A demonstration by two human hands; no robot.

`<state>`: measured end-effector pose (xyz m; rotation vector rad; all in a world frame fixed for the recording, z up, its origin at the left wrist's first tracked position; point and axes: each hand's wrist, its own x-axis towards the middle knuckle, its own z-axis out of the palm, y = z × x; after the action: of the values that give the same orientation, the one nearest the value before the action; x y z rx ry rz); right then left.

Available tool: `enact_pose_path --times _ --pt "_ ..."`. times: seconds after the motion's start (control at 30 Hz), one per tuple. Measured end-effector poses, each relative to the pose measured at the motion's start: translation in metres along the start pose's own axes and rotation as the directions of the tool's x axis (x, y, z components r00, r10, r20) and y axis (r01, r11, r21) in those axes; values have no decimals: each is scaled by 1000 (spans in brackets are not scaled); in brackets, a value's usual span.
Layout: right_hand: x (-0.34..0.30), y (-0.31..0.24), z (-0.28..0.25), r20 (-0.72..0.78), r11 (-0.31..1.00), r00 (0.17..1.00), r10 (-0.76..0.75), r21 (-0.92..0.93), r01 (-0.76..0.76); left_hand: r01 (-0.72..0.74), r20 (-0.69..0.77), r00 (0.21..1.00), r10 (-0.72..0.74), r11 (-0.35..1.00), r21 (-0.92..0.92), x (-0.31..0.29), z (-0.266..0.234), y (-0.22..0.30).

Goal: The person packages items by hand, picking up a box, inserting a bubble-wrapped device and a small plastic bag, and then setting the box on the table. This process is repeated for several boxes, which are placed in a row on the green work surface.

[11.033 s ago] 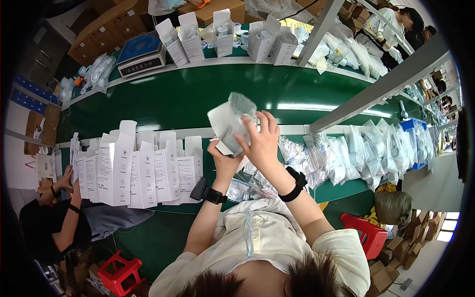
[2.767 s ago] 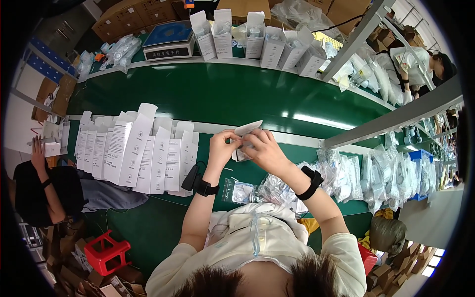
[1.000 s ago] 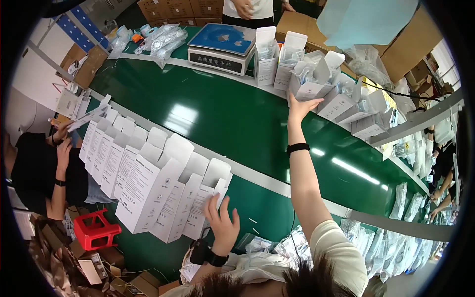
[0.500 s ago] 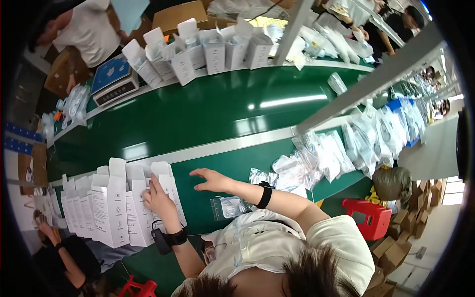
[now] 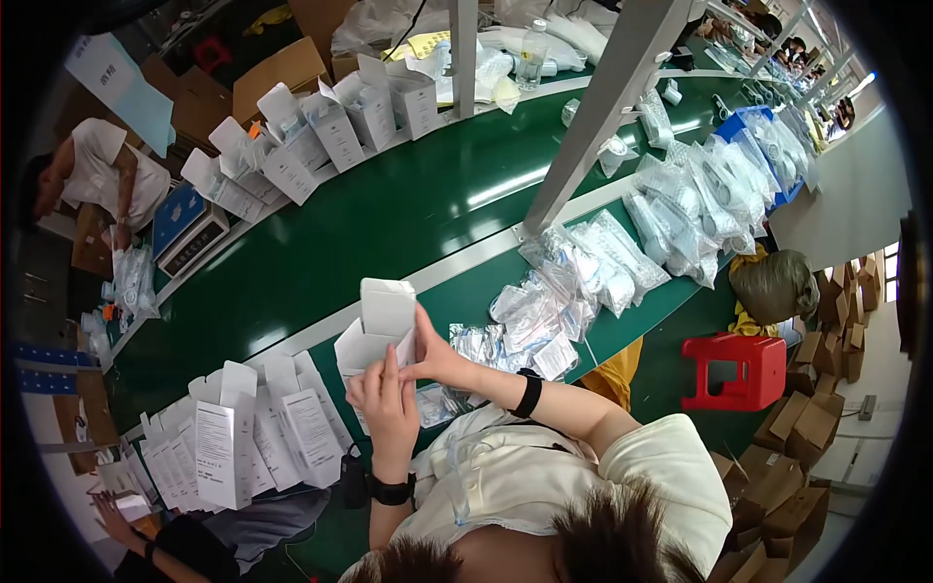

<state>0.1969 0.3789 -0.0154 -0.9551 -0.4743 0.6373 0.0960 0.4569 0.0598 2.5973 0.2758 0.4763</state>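
A white carton [image 5: 374, 340], its top flap standing up, is held above the green bench in front of me. Along its right side my right hand [image 5: 439, 358] is closed, with the thumb across the near side. My left hand [image 5: 387, 403] is closed at the carton's near side, index finger pointing up along it. The carton's inside is too hard to make out. Left of my hands stands a row of white cartons [image 5: 313, 428] with raised flaps. Clear bags of small parts [image 5: 442, 403] lie just beyond my right forearm, partly hidden by it.
A pile of clear packed bags [image 5: 554, 311] covers the bench to the right, with a blue bin [image 5: 743, 126] behind. A grey post [image 5: 583, 146] rises from the bench divider. Opposite stand open filled cartons [image 5: 330, 131]. A red stool [image 5: 734, 371] is at right. A co-worker's hand [image 5: 115, 520] shows lower left.
My left hand has left the carton row and moved right with a carton. My right hand has come in and closed on it. The view has turned toward the right.
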Motion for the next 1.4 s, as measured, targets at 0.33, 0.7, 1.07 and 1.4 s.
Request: enact_pose_path --times 0.33,0.7,1.07,1.4 --pt "-45 -137 -127 330 904 848 415 -255 -343 335 395 917 61 418 -844 46 24 29" --pt "125 -157 -487 -83 -378 909 -408 -891 -250 406 309 914 -265 560 -722 43 58 8" --pt "208 -132 -489 -555 100 776 301 -791 -604 502 357 771 -528 159 -850 54 87 -35" --pt "62 -265 -456 -656 851 753 -42 -418 -317 486 365 846 -389 281 -827 65 55 -41"
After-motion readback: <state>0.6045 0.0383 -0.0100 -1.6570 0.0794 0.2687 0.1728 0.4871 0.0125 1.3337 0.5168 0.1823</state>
